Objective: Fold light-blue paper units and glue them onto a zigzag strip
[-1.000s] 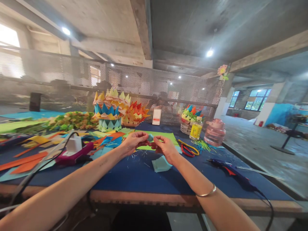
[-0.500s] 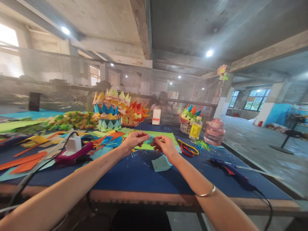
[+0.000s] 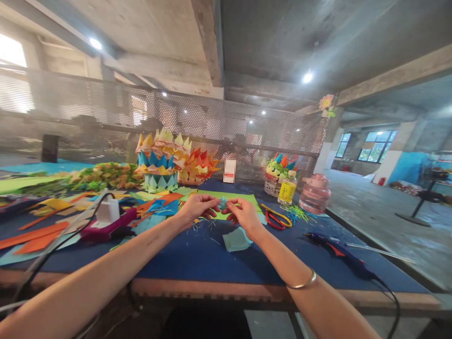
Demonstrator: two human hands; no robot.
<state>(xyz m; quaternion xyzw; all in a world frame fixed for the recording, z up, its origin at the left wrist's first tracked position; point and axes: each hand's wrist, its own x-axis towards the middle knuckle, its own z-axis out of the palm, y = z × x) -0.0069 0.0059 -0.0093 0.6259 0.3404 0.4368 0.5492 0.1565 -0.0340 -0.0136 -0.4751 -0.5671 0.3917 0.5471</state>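
Head view, left hand: the left hand (image 3: 197, 208) is raised just above the desk, its grip pinched by thumb and fingertips on the left side of a small teal folded paper piece (image 3: 222, 203)
Head view, right hand: the right hand (image 3: 244, 214) meets it from the other side, its grip clenched on the same paper piece; a thin gold bangle (image 3: 302, 283) sits on that wrist
Paper piece: held in the air between the two hands, in front of a flat lime-green paper sheet (image 3: 247, 198); its exact fold is too small to tell
Below the hands: a small stack of pale teal paper squares (image 3: 236, 240) lies on the dark blue desk (image 3: 197, 261), just under the right wrist
Right of the hands: red-and-yellow-handled scissors (image 3: 276, 219) lie near the right hand; beyond them a clear bottle with a yellow label (image 3: 287, 188) and a pink plastic jug (image 3: 315, 194) stand side by side; a dark blue glue gun (image 3: 339, 254) lies towards the desk's right edge
Left of the hands: a magenta tool (image 3: 113, 226) with a white plug (image 3: 108, 212) on top rests among loose orange paper strips (image 3: 38, 235)
Back of desk: a tall layered tower of folded paper points (image 3: 158, 162) stands just beside an orange-and-red spiky paper bowl (image 3: 199, 167); a woven basket of coloured paper points (image 3: 277, 176) stands behind the bottle; a perforated metal screen (image 3: 219, 122) closes the far side
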